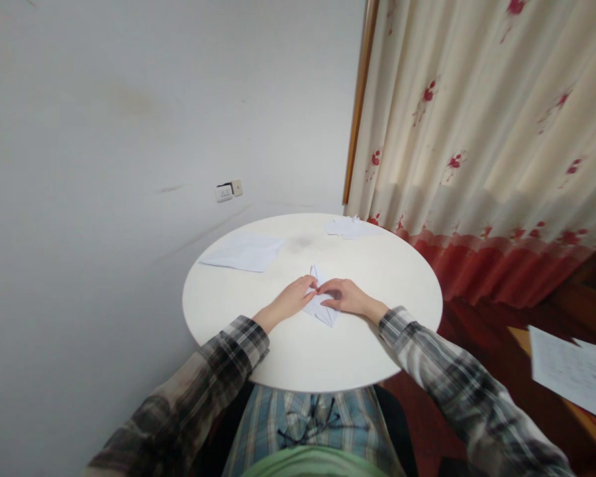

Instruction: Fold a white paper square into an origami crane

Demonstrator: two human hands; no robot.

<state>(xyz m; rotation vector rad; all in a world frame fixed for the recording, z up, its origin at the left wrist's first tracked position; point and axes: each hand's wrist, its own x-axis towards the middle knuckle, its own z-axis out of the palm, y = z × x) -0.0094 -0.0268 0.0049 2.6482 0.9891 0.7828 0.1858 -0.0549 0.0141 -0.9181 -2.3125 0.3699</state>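
Observation:
A small piece of folded white paper (324, 313) lies near the middle of the round white table, with creases and pointed ends. My left hand (297, 295) grips its left side, fingers bent and pressed together on the paper. From the right, my right hand (346, 295) pinches the paper close to the left fingertips, its thumb lower down on the sheet. The fingertips of both hands nearly meet at the paper's centre and cover part of it.
The round white table (308, 361) carries white sheets (246, 252) at back left and torn-edged paper (350, 227) at the back. A wall with a socket (223, 193) stands behind. Curtains (457, 119) hang at right, above a wooden surface with written papers (571, 368).

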